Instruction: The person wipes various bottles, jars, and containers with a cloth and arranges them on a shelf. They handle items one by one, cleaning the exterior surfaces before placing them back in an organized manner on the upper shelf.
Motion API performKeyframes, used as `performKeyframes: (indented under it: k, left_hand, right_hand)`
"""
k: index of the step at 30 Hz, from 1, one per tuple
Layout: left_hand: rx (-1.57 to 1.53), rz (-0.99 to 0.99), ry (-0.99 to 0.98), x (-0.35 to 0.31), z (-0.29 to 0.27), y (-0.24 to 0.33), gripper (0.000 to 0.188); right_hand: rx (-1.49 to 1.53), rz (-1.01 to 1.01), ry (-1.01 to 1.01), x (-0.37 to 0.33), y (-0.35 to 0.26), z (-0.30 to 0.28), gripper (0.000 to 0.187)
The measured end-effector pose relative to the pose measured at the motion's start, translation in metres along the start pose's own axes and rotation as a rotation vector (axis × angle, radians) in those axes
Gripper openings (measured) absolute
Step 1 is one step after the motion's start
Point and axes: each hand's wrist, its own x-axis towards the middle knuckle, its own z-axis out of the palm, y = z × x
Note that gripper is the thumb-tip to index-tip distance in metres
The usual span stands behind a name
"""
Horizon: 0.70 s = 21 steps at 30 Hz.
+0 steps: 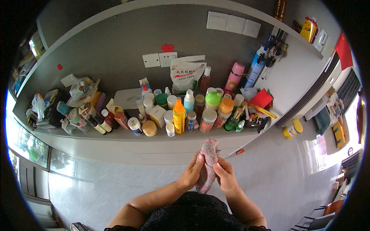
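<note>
A pink and grey fuzzy cloth (209,152), bunched into a long narrow shape, is held up in front of my body. My left hand (190,174) grips its left side with the thumb lying on top. On the other side my right hand (226,174) pinches it, thumb pressed against the middle. The fingers behind the cloth are partly hidden. Just beyond my hands is the front edge of a shelf crowded with bottles and jars, among them a yellow bottle with an orange cap (179,117) and a jar with a patterned lid (208,118).
Along the shelf stand a white pouch (187,75), a pink flask (234,77), dark bottles (92,118) and plastic bags (83,92). Pens and keys hang on the right wall. A yellow bucket (293,129) sits on the tiled floor (150,177) at the right.
</note>
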Motion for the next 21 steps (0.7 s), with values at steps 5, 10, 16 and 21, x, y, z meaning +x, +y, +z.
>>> performKeyframes:
  k: [5, 10, 16, 21]
  left_hand:
    - [0.082, -0.109, 0.094, -0.007, 0.02, -0.002, 0.076]
    - [0.212, -0.041, -0.195, -0.005, 0.018, -0.014, 0.071]
    - [0.626, -0.158, -0.425, -0.01, 0.011, -0.026, 0.085]
    - [0.627, -0.225, -0.562, 0.003, -0.014, -0.017, 0.075]
  right_hand:
    - [-0.55, -0.502, 0.003, 0.002, 0.058, -0.016, 0.094]
    - [0.185, -0.371, 0.212, 0.008, 0.061, 0.002, 0.081]
    - [0.281, -0.092, 0.524, 0.027, 0.029, -0.011, 0.056]
    - [0.672, 0.076, 0.408, 0.029, 0.041, -0.053, 0.054]
